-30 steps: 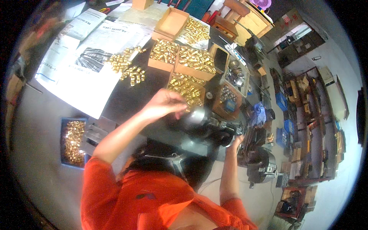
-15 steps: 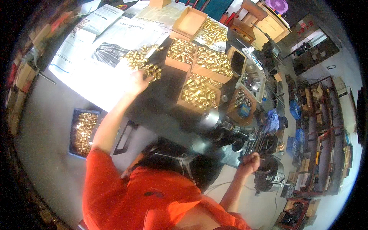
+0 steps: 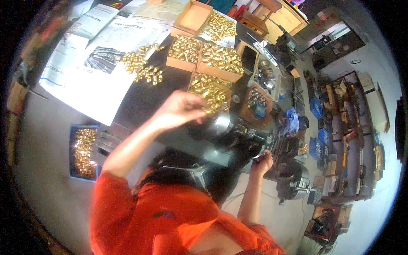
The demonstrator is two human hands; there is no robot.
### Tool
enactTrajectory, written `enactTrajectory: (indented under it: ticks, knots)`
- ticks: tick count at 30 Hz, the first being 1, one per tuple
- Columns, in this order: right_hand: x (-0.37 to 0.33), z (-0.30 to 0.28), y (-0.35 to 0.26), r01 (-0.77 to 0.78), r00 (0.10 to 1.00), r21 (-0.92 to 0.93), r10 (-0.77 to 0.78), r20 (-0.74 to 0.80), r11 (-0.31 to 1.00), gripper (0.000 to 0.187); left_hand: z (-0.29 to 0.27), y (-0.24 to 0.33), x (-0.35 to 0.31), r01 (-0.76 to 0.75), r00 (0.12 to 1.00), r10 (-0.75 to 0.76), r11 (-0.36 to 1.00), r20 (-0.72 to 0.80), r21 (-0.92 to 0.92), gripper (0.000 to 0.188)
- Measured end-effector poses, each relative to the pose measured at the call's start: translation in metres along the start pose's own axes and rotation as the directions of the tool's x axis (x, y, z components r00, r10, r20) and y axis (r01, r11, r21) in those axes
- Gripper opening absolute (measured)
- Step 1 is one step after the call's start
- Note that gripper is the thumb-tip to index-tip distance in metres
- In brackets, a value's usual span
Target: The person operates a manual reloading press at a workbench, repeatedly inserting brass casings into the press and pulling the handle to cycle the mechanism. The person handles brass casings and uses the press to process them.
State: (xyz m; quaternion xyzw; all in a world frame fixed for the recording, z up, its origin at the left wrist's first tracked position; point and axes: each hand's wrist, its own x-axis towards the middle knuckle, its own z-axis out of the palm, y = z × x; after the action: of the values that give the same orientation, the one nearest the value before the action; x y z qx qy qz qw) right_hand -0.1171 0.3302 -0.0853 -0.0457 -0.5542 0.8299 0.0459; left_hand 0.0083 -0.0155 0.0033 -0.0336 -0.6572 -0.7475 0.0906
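Observation:
My left hand (image 3: 180, 111) hovers beside the metal chuck (image 3: 222, 123) of a small lathe, just in front of a cardboard box (image 3: 199, 101) full of brass fittings (image 3: 214, 97). Its fingers are drawn together; whatever they pinch is too small and blurred to name. Near the lathe's right end, my right hand (image 3: 264, 162) is closed by the carriage parts, and what lies inside it is hidden. On newspaper (image 3: 95, 91) at the left, a loose heap of brass fittings (image 3: 138, 63) spills onto the dark table.
Two more boxes of brass parts (image 3: 183, 48) (image 3: 222, 59) stand behind, with an empty cardboard box (image 3: 193, 16) farther back. A blue bin (image 3: 85, 153) of brass pieces sits low at left. Right of the lathe are a tray of metal parts (image 3: 257, 100), a blue rag (image 3: 291, 121) and shelving (image 3: 350, 140).
My left hand has moved right, from the heap on the newspaper to beside the chuck. My right hand has shifted slightly up toward the lathe. The whole view has shifted a little.

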Motion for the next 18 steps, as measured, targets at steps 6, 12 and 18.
enactTrajectory:
  ticks: [6,12,18]
  knots:
    - [-0.006,0.000,-0.008,-0.006,0.999,-0.002,0.006,-0.037,1.000,0.017,0.013,0.005,0.012,0.023,0.990,-0.037,0.995,0.133,0.101,0.008]
    - [-0.024,0.003,-0.040,0.021,0.999,0.046,-0.023,0.046,0.999,0.017,0.014,0.005,0.009,0.040,0.992,-0.046,0.997,0.116,0.060,0.010]
    - [0.015,0.046,-0.090,0.030,0.986,0.028,-0.034,0.163,0.999,0.022,0.016,0.002,0.011,0.022,0.993,-0.024,1.000,0.118,0.018,0.015]
